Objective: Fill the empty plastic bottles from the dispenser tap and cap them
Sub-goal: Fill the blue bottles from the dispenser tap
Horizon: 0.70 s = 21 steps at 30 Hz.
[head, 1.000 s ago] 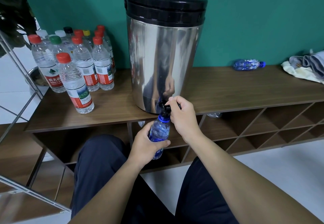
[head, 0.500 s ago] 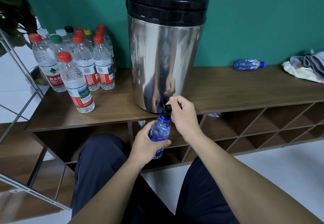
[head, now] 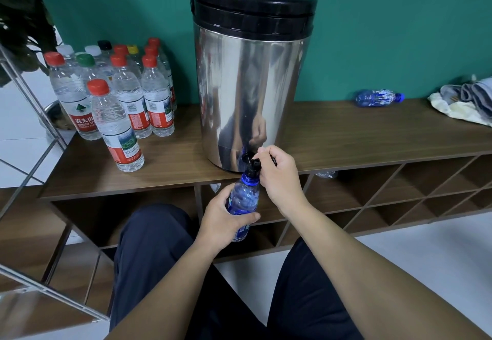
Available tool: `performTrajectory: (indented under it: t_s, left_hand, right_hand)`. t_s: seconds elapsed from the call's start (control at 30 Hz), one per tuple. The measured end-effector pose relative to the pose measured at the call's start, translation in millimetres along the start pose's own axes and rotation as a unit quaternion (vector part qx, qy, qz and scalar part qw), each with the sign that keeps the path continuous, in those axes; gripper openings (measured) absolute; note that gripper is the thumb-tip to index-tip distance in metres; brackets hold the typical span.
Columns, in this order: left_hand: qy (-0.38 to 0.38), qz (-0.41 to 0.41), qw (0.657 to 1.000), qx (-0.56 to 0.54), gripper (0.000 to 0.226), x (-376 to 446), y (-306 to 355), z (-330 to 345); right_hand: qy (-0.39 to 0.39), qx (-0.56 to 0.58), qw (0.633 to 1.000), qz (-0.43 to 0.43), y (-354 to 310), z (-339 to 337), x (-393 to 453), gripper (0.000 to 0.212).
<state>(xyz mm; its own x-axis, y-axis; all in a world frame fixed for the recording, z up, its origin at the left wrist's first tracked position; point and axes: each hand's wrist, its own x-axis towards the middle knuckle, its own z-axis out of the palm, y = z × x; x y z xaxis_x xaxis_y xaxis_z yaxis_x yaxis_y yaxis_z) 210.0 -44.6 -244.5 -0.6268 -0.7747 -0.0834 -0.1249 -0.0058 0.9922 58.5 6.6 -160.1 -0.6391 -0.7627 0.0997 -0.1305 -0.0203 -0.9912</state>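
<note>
Capped bottles (head: 117,100) crowd dispenser's (head: 250,81) left (right side seemingly open).

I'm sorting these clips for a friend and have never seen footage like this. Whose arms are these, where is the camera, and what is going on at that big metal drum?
The camera sits on a person's head, looking down at their own arms and knees. The metal drum is a drinks dispenser standing on a low wooden shelf unit. The left hand grips a small blue bottle with its mouth under the black tap. The right hand holds the tap's lever. Left of the dispenser stands a cluster of capped clear bottles. To the right, another blue bottle lies on its side, beside some crumpled cloths.
</note>
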Motion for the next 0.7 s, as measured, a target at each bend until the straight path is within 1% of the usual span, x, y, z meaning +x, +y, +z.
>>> performTrajectory:
  t_s: [0.33,0.7]
  left_hand:
    - [-0.003,0.0,1.0,0.0,0.078,-0.5,0.2,0.4]
    - [-0.001,-0.014,1.0,0.009,0.083,-0.3,1.6,0.4]
  right_hand:
    - [-0.003,-0.001,1.0,0.004,-0.8,-0.1,-1.0,0.033]
    - [-0.005,0.001,1.0,0.002,-1.4,-0.4,-1.2,0.033]
